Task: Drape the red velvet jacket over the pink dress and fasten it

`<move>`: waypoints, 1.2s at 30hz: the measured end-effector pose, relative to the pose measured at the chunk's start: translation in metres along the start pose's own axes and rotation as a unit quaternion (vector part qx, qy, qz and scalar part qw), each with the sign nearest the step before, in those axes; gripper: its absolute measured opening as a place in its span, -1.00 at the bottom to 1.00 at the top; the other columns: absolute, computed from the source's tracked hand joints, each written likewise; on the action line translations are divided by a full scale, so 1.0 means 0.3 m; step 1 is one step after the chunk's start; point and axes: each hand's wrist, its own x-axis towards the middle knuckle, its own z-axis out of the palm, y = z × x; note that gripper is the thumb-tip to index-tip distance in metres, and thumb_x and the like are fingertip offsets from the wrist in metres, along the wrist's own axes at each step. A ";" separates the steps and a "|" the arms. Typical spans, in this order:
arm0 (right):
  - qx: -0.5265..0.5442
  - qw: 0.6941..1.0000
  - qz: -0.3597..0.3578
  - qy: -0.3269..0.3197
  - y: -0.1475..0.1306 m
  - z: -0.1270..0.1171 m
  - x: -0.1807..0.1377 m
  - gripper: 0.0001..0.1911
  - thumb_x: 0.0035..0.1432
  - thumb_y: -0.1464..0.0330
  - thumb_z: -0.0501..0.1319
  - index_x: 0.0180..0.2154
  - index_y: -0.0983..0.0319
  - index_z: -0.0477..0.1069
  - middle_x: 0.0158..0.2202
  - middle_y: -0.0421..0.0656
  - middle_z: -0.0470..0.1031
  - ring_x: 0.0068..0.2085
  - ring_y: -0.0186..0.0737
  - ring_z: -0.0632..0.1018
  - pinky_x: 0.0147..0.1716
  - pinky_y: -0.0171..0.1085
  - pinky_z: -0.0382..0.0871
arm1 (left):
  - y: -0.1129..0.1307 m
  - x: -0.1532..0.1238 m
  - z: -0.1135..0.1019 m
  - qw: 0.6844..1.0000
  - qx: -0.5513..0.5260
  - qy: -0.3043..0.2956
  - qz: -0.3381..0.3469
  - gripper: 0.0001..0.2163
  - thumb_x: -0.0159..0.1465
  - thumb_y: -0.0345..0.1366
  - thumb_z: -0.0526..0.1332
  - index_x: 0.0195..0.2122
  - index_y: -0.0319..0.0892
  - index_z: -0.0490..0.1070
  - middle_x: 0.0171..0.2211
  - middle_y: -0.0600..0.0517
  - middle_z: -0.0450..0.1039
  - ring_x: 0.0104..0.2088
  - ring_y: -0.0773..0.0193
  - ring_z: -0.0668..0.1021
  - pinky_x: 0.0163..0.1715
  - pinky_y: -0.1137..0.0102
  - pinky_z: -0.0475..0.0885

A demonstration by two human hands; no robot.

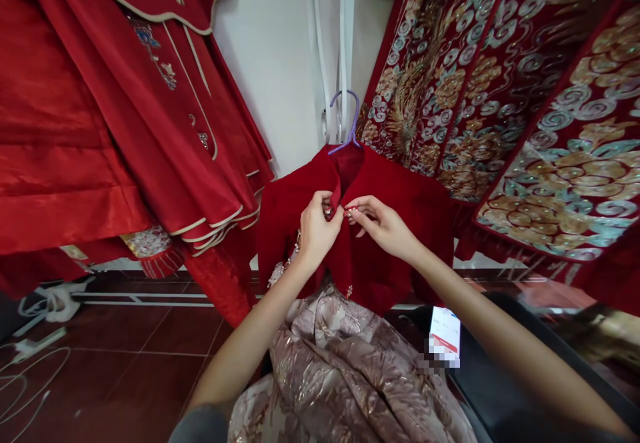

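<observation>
A red jacket (400, 190) hangs from a purple hanger (356, 120) right in front of me, its collar parted at the top. At the upper front, my left hand (319, 226) is closed, pinching one edge of the opening. Close beside it, my right hand (383, 226) pinches the opposite edge with thumb and forefinger. Small shiny beads or a fastener show at the fingertips; which of these I cannot make out. Beaded trim runs along the jacket's left side, partly behind my left wrist. Below hangs a mauve patterned fabric (345, 363) with gold glints.
Red garments with pale piping (165, 116) hang at the left. Heavily embroidered panels (565, 143) hang at the right. A lit phone (445, 336) rests on a black surface (493, 376) at lower right. White cables (37, 390) lie on the dark red tiled floor (135, 370).
</observation>
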 end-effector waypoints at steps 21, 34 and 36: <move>-0.177 0.978 -0.093 0.068 -0.030 -0.020 0.008 -0.80 0.21 0.29 0.23 -0.16 0.16 0.56 -0.20 -0.14 0.57 -0.25 -0.25 0.60 -0.34 -0.30 0.57 | -0.067 -0.037 0.005 0.993 -0.106 -0.048 -0.023 -0.88 0.12 -0.45 0.24 -0.32 -0.15 0.38 -0.31 0.05 0.52 -0.32 0.35 0.56 -0.29 0.46 0.45; -0.209 0.968 -0.120 0.068 -0.021 -0.016 0.008 -0.79 0.25 0.34 0.17 -0.11 0.16 0.53 -0.16 -0.13 0.54 -0.20 -0.24 0.58 -0.30 -0.29 0.58 | -0.014 0.012 -0.053 0.978 0.114 -0.129 0.114 -0.93 0.23 -0.28 0.20 -0.33 -0.15 0.35 -0.33 0.04 0.49 -0.36 0.31 0.52 -0.36 0.43 0.38; -0.189 0.973 -0.111 0.071 -0.017 -0.019 0.010 -0.80 0.21 0.30 0.23 -0.13 0.17 0.52 -0.17 -0.13 0.53 -0.21 -0.23 0.59 -0.31 -0.29 0.59 | -0.016 0.015 -0.054 0.975 0.109 -0.145 0.126 -0.94 0.24 -0.30 0.20 -0.32 -0.16 0.36 -0.34 0.04 0.48 -0.35 0.31 0.52 -0.36 0.44 0.38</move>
